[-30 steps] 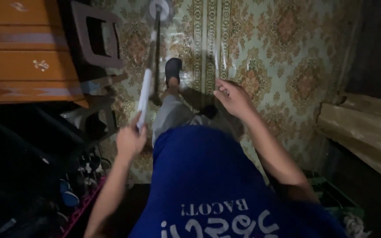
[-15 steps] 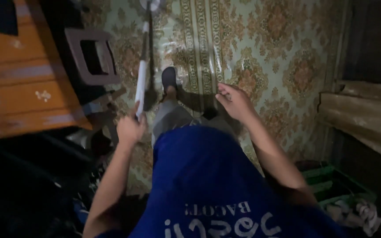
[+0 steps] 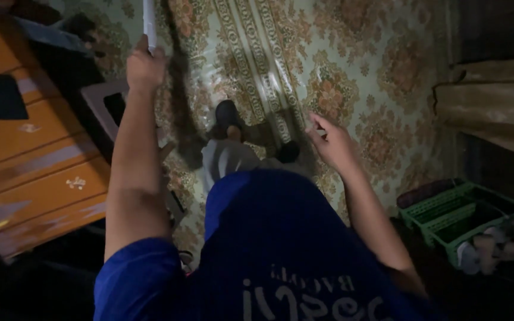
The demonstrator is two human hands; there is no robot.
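My left hand is stretched far forward at the upper left, shut on the white handle of a mop that runs out of the top of the frame; its head is out of view. My right hand hovers free at the centre right, fingers loosely apart, holding nothing. Below me are my blue shirt, grey trousers and dark slippers on the floral patterned floor covering.
An orange wooden cabinet lies along the left. A brown plastic stool stands beside it. A green plastic crate with cloths sits at the lower right, and a tan draped surface lies at the right edge.
My left arm has pushed forward and up with the mop handle, so the mop head has left the frame. The view has tilted, and my right hand has moved slightly right.
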